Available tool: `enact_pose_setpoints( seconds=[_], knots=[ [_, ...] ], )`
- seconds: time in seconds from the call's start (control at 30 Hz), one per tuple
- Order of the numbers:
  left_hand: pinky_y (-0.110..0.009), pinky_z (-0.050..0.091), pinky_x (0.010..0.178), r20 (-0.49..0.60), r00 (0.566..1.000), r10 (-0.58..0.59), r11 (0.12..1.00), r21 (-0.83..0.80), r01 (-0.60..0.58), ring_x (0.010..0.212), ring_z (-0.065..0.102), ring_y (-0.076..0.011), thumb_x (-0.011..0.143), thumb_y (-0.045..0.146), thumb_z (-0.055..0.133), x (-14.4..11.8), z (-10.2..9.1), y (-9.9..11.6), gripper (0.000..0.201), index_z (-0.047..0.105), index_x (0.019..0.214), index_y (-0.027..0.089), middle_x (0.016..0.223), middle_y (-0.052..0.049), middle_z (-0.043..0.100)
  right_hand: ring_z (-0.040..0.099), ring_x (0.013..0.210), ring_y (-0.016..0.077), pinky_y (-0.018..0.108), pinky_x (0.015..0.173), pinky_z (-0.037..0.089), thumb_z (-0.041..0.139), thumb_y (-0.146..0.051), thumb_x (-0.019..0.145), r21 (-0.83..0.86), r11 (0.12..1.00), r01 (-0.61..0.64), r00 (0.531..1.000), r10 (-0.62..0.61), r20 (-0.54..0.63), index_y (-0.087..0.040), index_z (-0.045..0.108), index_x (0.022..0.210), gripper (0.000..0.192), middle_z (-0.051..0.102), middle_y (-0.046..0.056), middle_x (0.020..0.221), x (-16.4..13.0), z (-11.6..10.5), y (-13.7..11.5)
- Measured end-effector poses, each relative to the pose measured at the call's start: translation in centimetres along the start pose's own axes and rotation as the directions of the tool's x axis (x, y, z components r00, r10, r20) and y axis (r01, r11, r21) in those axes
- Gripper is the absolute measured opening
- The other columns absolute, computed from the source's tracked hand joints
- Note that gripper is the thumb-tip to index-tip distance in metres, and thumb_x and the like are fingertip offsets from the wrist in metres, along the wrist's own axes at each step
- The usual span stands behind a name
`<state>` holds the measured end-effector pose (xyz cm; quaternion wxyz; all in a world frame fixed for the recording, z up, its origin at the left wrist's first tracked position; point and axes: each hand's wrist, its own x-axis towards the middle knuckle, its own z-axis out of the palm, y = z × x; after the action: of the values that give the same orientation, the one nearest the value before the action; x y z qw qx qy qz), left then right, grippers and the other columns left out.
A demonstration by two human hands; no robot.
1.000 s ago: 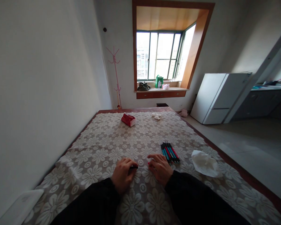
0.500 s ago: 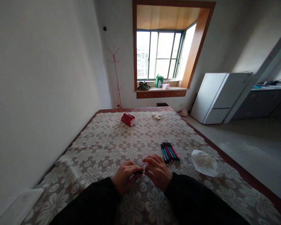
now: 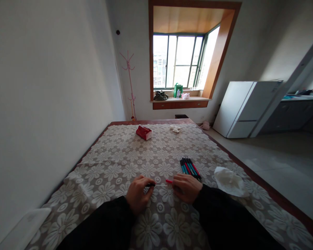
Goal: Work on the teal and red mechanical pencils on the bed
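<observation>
My left hand (image 3: 140, 193) is closed on a black pen part (image 3: 150, 184), pinched between thumb and fingers. A thin pale rod, which looks like a pen refill (image 3: 161, 185), reaches from it toward the right. Facing it, my right hand (image 3: 187, 187) is closed round a red pen barrel (image 3: 169, 181), whose end pokes out to the left; the rest is hidden by the fingers. Just beyond my right hand lies a row of several pens (image 3: 190, 167) with black, teal and red barrels, side by side on the flowered tablecloth (image 3: 112, 154).
Right of the pens lies a crumpled white paper or tissue (image 3: 229, 181). A red tissue pack (image 3: 144, 132) and a small white crumpled piece (image 3: 175, 129) are farther back. A translucent lid or tray (image 3: 24, 227) sits at the near left, by the wall (image 3: 54, 86).
My hands have drawn apart, the right one moving to the right with the red barrel. Between them the pale rod and the barrel's red end now show.
</observation>
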<state>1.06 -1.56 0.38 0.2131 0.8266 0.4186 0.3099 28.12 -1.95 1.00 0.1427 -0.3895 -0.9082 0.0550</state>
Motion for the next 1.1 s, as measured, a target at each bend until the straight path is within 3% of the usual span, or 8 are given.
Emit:
enact_pose_setpoints(
  seconds=[0.27,0.67,0.9,1.1],
  knots=[
    [-0.035,0.049,0.088,0.057,0.998,0.031,0.999,0.020,-0.032,0.095,0.064,-0.0207,0.086,0.017,0.062,0.1,0.2,0.0,0.017,0.073,0.097,0.026,0.095,0.000,0.074,0.060,0.078,0.0163,0.028,0.069,0.041,0.054,-0.022,0.093,-0.053,0.999,0.006,0.996,-0.010,-0.087,-0.020,0.060,0.087,0.008,0.066,0.003,0.084,0.5,1.2,-0.6],
    [-0.034,0.049,0.089,0.091,0.990,0.108,0.994,-0.002,-0.108,0.095,0.065,-0.0194,0.089,0.019,0.061,0.0,0.3,-0.2,0.018,0.073,0.100,0.027,0.099,0.001,0.076,0.062,0.077,0.0166,0.027,0.069,0.042,0.060,-0.020,0.090,-0.002,1.000,0.011,0.986,-0.011,-0.169,-0.021,0.057,0.088,0.003,0.068,0.002,0.083,0.7,2.8,-1.2],
    [-0.034,0.051,0.087,0.041,0.999,0.026,1.000,0.008,-0.026,0.092,0.066,-0.0199,0.087,0.018,0.061,0.0,0.1,0.2,0.019,0.074,0.098,0.025,0.094,-0.001,0.075,0.061,0.076,0.0162,0.027,0.068,0.041,0.058,-0.018,0.089,0.027,0.999,-0.040,0.982,0.044,-0.183,-0.020,0.057,0.088,0.003,0.067,0.001,0.082,0.7,2.1,-1.2],
    [-0.033,0.051,0.086,0.039,0.998,0.055,0.999,0.000,-0.055,0.092,0.066,-0.0198,0.088,0.020,0.060,-0.1,0.2,0.0,0.018,0.074,0.098,0.025,0.095,-0.002,0.075,0.061,0.077,0.0167,0.028,0.069,0.042,0.056,-0.018,0.090,0.022,0.999,-0.049,0.981,0.052,-0.187,-0.020,0.058,0.088,0.003,0.067,0.002,0.083,0.8,2.2,-1.2]
  ],
)
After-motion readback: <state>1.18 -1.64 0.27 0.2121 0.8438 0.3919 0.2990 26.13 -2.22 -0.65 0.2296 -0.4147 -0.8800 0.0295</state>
